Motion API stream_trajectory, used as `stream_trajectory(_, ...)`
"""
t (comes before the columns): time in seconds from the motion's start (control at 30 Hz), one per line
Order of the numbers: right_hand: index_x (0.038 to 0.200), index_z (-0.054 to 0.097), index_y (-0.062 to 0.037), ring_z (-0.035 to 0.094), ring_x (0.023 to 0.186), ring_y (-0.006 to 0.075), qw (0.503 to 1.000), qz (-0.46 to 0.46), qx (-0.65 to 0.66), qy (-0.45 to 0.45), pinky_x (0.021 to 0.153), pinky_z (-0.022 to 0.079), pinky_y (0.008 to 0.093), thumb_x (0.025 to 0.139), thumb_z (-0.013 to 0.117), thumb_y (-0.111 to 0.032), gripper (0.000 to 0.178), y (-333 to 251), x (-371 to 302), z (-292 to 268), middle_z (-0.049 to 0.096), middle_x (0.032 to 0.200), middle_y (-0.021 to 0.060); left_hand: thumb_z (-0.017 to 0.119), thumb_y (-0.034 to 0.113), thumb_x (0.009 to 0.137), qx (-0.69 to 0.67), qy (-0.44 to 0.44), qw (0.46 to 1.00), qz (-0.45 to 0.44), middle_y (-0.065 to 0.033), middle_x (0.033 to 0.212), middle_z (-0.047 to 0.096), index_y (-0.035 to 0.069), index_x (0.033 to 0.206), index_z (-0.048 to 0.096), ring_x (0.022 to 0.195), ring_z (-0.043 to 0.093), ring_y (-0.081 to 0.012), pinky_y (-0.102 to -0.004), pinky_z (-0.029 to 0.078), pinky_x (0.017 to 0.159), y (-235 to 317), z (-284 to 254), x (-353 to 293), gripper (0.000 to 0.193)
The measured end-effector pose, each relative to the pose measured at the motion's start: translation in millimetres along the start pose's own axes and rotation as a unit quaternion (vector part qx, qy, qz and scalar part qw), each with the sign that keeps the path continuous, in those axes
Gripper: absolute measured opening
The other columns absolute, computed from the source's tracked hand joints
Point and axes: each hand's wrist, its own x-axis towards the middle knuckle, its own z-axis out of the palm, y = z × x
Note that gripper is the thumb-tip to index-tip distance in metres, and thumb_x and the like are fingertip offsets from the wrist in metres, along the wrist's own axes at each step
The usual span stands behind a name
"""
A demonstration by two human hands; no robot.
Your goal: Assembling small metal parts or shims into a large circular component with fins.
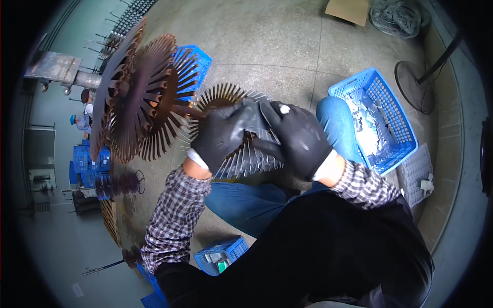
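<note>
A shaft carries several brown discs (pixel 154 97) with slotted, finger-like rims. At its near end sits a slotted disc (pixel 241 163) with thin grey metal pieces standing all around its edge. My left hand (pixel 218 136), in a black glove, is closed at the top of this disc. My right hand (pixel 303 138), gloved too, meets it there with its fingers bent inward over the disc and a small white patch on the glove. Something dark grey and smooth (pixel 251 119) shows between the hands. The fingertips hide what they grip.
A blue basket (pixel 393 110) of shiny flat pieces stands by my right knee, beside a grey moulded tray (pixel 418 174). A smaller blue basket (pixel 236 249) is below my left leg. A round-based stand (pixel 415 87) and a wire coil (pixel 393 19) lie right. Two people (pixel 84 115) are far left.
</note>
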Motion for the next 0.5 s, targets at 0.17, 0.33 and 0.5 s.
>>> stream_trajectory(0.17, 0.138, 0.064, -0.0016, 0.07, 0.088, 0.0182, 0.989, 0.059, -0.092, -0.102, 0.074, 0.055, 0.0313, 0.102, 0.072, -0.029, 0.046, 18.4, 8.1, 10.1, 0.074, 0.113, 0.0147, 0.06, 0.008, 0.104, 0.034, -0.061, 0.994, -0.083, -0.0139, 0.112, 0.077, -0.003, 0.12, 0.073, 0.1, 0.071, -0.0214, -0.0317, 0.055, 0.089, 42.0, 13.4, 19.5, 0.024)
stream_trajectory(0.33, 0.119, 0.073, 0.0009, 0.068, 0.072, 0.0208, 0.908, 0.286, 0.283, -0.114, 0.065, 0.052, 0.0321, 0.097, 0.078, -0.031, 0.039, 43.9, -2.3, -0.4, 0.075, 0.089, 0.0127, 0.063, 0.01, 0.102, -0.051, 0.0, 0.996, -0.067, -0.0135, 0.111, 0.077, 0.001, 0.116, 0.076, 0.102, 0.071, -0.0237, -0.0334, 0.054, 0.091, -8.6, 2.2, 6.0, 0.021)
stream_trajectory(0.5, 0.111, 0.077, -0.0001, 0.065, 0.065, 0.0194, 0.807, 0.45, 0.375, -0.075, 0.062, 0.051, 0.0305, 0.098, 0.076, -0.03, 0.033, 79.5, -27.5, 49.4, 0.074, 0.083, 0.0134, 0.064, 0.008, 0.101, 0.189, 0.067, 0.979, 0.042, -0.0142, 0.115, 0.076, 0.001, 0.121, 0.075, 0.105, 0.07, -0.0266, -0.0353, 0.054, 0.095, -27.4, -0.5, -7.1, 0.023)
